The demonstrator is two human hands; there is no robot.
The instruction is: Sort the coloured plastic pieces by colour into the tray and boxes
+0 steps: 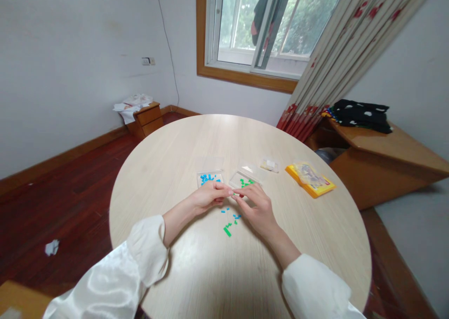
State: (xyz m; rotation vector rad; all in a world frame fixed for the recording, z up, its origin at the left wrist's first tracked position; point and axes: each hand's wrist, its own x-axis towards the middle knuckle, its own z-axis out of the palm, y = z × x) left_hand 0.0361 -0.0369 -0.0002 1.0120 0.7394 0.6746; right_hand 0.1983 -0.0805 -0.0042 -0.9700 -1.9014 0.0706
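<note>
My left hand (210, 196) and my right hand (257, 206) meet fingertip to fingertip above the middle of the table. Both are closed in a pinch around a small green building brick (234, 194), which is mostly covered by the fingers. Just beyond my left hand lies a clear plastic box holding blue building bricks (207, 178). Another clear box with green building bricks (247, 182) sits behind my right hand, partly hidden by it. Below my hands, several loose blue bricks (237, 217) and green bricks (228, 231) are scattered on the wood.
The round pale table (196, 281) fills the middle. A yellow packet (310, 179) lies at its right side, and a small clear case (269, 165) lies behind the boxes. A wooden cabinet with dark cloth (363, 114) stands beyond the right edge, near a curtain (336, 52).
</note>
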